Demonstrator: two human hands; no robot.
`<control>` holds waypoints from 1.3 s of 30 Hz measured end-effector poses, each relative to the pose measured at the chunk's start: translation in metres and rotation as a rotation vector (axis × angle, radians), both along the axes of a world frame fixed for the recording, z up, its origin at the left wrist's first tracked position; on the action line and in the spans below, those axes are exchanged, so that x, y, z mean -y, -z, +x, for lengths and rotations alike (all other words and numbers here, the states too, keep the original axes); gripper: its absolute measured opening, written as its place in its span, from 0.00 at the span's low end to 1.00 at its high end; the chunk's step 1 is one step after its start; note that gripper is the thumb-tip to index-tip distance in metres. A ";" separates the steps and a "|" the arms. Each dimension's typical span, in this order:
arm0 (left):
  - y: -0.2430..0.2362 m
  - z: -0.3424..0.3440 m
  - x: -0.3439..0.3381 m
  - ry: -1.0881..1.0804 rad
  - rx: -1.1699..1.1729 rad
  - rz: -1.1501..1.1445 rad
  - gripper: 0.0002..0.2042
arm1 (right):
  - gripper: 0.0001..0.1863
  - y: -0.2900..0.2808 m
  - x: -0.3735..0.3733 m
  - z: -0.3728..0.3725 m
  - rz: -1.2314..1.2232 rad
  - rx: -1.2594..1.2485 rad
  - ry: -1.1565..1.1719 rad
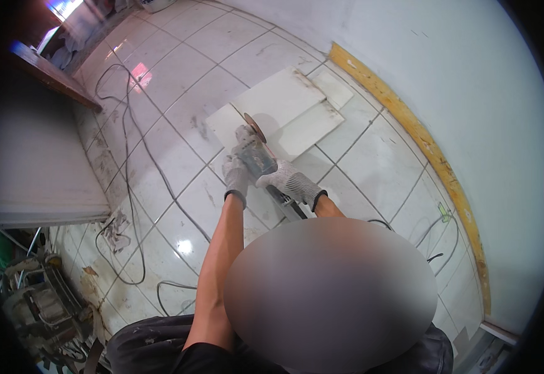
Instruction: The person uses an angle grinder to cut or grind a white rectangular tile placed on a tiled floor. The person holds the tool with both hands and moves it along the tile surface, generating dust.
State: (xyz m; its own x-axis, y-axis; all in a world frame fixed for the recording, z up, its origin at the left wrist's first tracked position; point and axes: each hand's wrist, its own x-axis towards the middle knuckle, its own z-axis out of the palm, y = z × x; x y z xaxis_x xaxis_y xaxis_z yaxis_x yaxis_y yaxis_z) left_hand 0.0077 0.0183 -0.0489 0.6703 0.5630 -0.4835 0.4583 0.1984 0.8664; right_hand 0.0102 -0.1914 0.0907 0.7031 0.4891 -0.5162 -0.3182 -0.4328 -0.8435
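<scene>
on tiled floor (191, 93) beside pale wall (440, 75): 2 gloved hands (287, 179) gripping angle grinder (258, 159) near white slabs (278, 100).

Cable loops (161, 171) obstruct left of the hands (290, 179); open floor (371, 165) lies right.

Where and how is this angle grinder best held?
I'd grip the angle grinder by its long body, right hand from the near end, which points toward you. The left hand likely suits the left side, since the disc sits on the right at the far end.
</scene>
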 end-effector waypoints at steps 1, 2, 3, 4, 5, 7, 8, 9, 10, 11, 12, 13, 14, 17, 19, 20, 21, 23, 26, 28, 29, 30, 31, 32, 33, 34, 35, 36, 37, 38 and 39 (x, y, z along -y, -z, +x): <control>-0.001 0.000 -0.002 0.007 0.014 0.013 0.25 | 0.44 0.000 -0.001 0.000 0.029 0.001 -0.001; -0.002 -0.001 -0.004 -0.003 0.008 0.012 0.25 | 0.43 0.000 -0.002 0.001 0.019 0.000 -0.002; -0.012 -0.003 0.016 0.010 -0.013 -0.013 0.24 | 0.43 0.005 0.009 -0.002 -0.016 -0.017 0.022; -0.016 -0.005 0.019 0.005 -0.023 -0.017 0.24 | 0.43 0.005 0.009 -0.002 -0.030 -0.023 0.026; -0.020 -0.005 0.022 -0.001 -0.018 -0.018 0.24 | 0.43 0.006 0.010 -0.003 -0.014 -0.027 0.027; -0.020 -0.003 0.015 -0.026 0.002 -0.008 0.24 | 0.42 0.003 0.005 -0.001 0.027 -0.024 0.014; -0.019 -0.002 0.013 -0.035 0.015 -0.003 0.23 | 0.42 0.001 0.003 -0.001 0.031 -0.021 0.007; -0.018 -0.002 0.012 -0.044 0.026 0.000 0.23 | 0.41 0.000 0.002 0.000 0.033 -0.019 0.002; -0.018 -0.002 0.011 -0.052 0.037 0.004 0.23 | 0.41 0.000 0.001 0.000 0.035 -0.018 -0.004; -0.018 -0.002 0.009 -0.054 0.028 0.008 0.23 | 0.41 -0.001 0.000 0.000 0.031 -0.017 0.003; -0.020 -0.002 0.013 -0.052 0.016 0.006 0.22 | 0.41 -0.004 0.002 -0.002 0.020 -0.019 0.014; -0.022 -0.003 0.017 -0.050 0.004 0.004 0.22 | 0.41 -0.006 0.004 -0.003 0.010 -0.021 0.024; -0.024 -0.002 0.019 -0.048 -0.007 -0.001 0.22 | 0.41 -0.005 0.006 -0.003 -0.002 -0.025 0.025; -0.027 -0.001 0.015 -0.050 -0.027 -0.003 0.23 | 0.42 -0.005 0.003 -0.002 -0.015 -0.039 0.009; -0.029 0.000 0.016 -0.045 -0.036 -0.010 0.26 | 0.43 0.000 0.004 0.000 -0.017 -0.064 -0.010; -0.029 -0.001 0.017 -0.045 -0.041 -0.008 0.26 | 0.43 0.002 0.004 0.000 -0.014 -0.059 -0.010; -0.031 -0.002 0.020 -0.044 -0.047 -0.006 0.27 | 0.43 0.004 0.005 0.000 -0.011 -0.055 -0.008; -0.033 -0.002 0.024 -0.039 -0.059 0.006 0.27 | 0.43 0.007 0.008 0.000 -0.020 -0.039 -0.005; -0.028 -0.001 0.014 -0.052 -0.058 0.039 0.27 | 0.44 0.000 0.002 0.001 -0.020 -0.022 -0.016; -0.027 -0.001 0.016 -0.056 -0.050 0.033 0.27 | 0.44 0.001 0.003 0.001 -0.008 -0.050 -0.009; -0.026 -0.001 0.016 -0.050 -0.048 0.025 0.27 | 0.44 0.001 0.004 0.001 -0.014 -0.056 -0.005; -0.026 -0.002 0.016 -0.045 -0.045 0.018 0.27 | 0.44 -0.002 0.004 0.000 -0.019 -0.063 -0.002; -0.026 -0.003 0.016 -0.039 -0.043 0.011 0.27 | 0.44 -0.004 0.003 0.000 -0.023 -0.070 0.001; -0.026 -0.002 0.016 -0.053 -0.031 0.012 0.27 | 0.44 -0.001 0.003 0.000 -0.012 -0.065 0.006; -0.027 -0.001 0.017 -0.066 -0.017 0.012 0.28 | 0.44 0.001 0.003 0.000 -0.001 -0.058 0.012; -0.027 0.000 0.018 -0.079 -0.003 0.012 0.28 | 0.44 0.004 0.003 0.000 0.009 -0.052 0.018; -0.028 0.000 0.018 -0.069 -0.022 0.018 0.28 | 0.44 0.006 0.003 0.000 -0.006 -0.044 0.013; -0.029 0.000 0.020 -0.056 -0.044 0.022 0.28 | 0.44 0.006 0.004 0.000 -0.024 -0.040 0.011; -0.030 0.000 0.022 -0.043 -0.066 0.025 0.28 | 0.45 0.006 0.006 0.000 -0.043 -0.036 0.010; -0.030 -0.001 0.025 -0.035 -0.047 0.030 0.28 | 0.45 0.007 0.008 0.000 -0.045 -0.045 0.011; -0.027 -0.001 0.022 -0.034 -0.023 0.043 0.28 | 0.45 0.001 0.006 0.000 -0.039 -0.050 0.005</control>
State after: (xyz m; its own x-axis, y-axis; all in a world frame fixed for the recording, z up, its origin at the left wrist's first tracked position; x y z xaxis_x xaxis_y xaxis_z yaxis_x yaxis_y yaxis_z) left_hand 0.0067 -0.0035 -0.0216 0.6397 0.6057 -0.4733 0.4715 0.1771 0.8639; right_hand 0.0100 -0.1975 0.0893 0.6781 0.4645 -0.5695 -0.3615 -0.4639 -0.8088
